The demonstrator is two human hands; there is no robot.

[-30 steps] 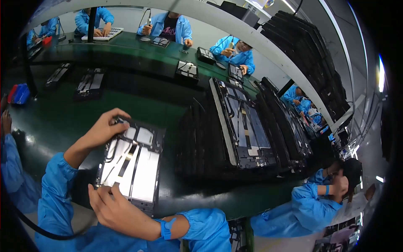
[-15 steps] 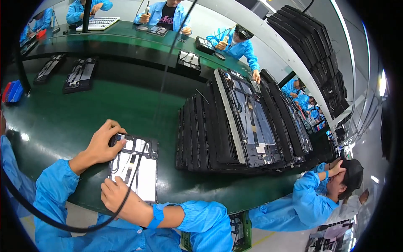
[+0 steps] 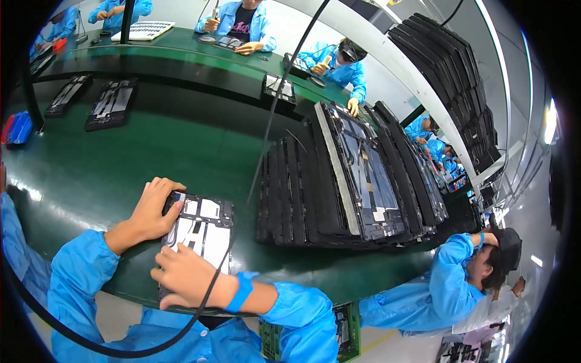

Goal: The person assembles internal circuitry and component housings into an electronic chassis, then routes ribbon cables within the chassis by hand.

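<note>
An opened tablet housing (image 3: 209,210) with a black frame, silvery-white inner panels and dark flex strips lies flat near the table's front edge. My left hand (image 3: 153,210) grips its far left corner, thumb on top and fingers curled over the edge. Across its lower left part rests my right hand (image 3: 192,277), fingers spread, thumb out at the near edge. The palm hides that part of the housing, and no tool shows in this hand. A blue wrist band (image 3: 243,291) is on my right wrist.
A long row of black trays (image 3: 296,199) with similar housings stands right of my hands. A black cable (image 3: 279,97) hangs across the view. Two more housings (image 3: 111,104) lie at the far left, near blue and red bins (image 3: 20,128). Co-workers sit opposite; a person (image 3: 451,275) is at right.
My right hand has shifted slightly and its fingers have spread, with the thumb now showing. My left hand stays on the corner. Across the table, a co-worker's hand has come down to a device.
</note>
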